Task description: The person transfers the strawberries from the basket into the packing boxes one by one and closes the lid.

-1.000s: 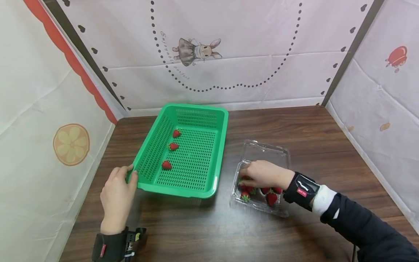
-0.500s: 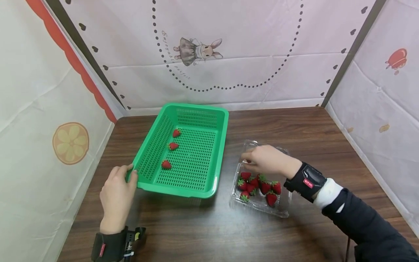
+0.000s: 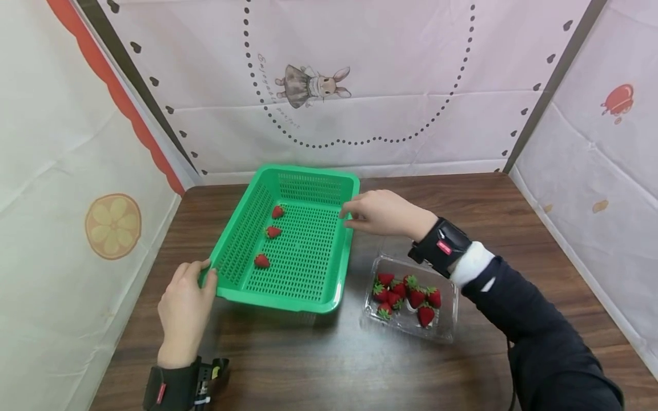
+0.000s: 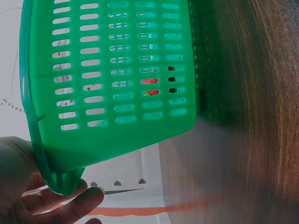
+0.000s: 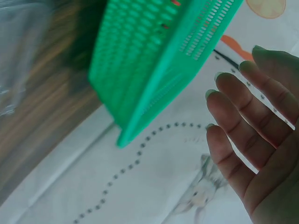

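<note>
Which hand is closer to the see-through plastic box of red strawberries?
The right hand. It hovers just beyond the clear plastic strawberry box, by the green plastic basket's right rim. The left hand grips the basket's near-left corner, farther away.

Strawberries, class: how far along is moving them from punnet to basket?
Done: three strawberries lie in the green basket. In hand: the right hand is at the basket's rim, seemingly empty, while the left hand grips its corner. Left: several strawberries in the clear punnet.
</note>
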